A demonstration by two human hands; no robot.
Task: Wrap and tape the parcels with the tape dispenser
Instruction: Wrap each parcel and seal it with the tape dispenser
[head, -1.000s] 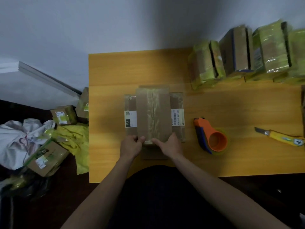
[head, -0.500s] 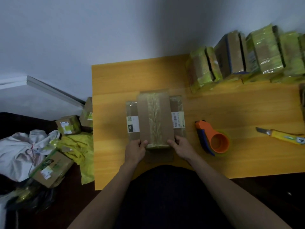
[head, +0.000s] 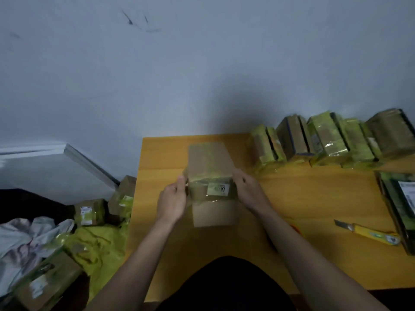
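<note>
A brown cardboard parcel [head: 210, 163] with clear tape over it and a small label on its near face is tilted up above the yellow table [head: 314, 198]. A plain cardboard face [head: 215, 214] shows below the label. My left hand [head: 173, 203] grips the parcel's left side. My right hand [head: 249, 191] grips its right side, fingers curled round the edge. Only an orange sliver of the tape dispenser [head: 295, 228] shows past my right forearm.
Several parcels wrapped in yellow-green film [head: 325, 142] stand in a row at the table's back right. A yellow utility knife [head: 370, 233] lies at the right, beside a dark flat parcel [head: 399, 205]. Boxes [head: 89, 212] and bags lie on the floor at the left.
Both hands moved from the parcel's near edge to its sides and lifted and tipped it up. The view tilted up, and my right arm now covers the tape dispenser.
</note>
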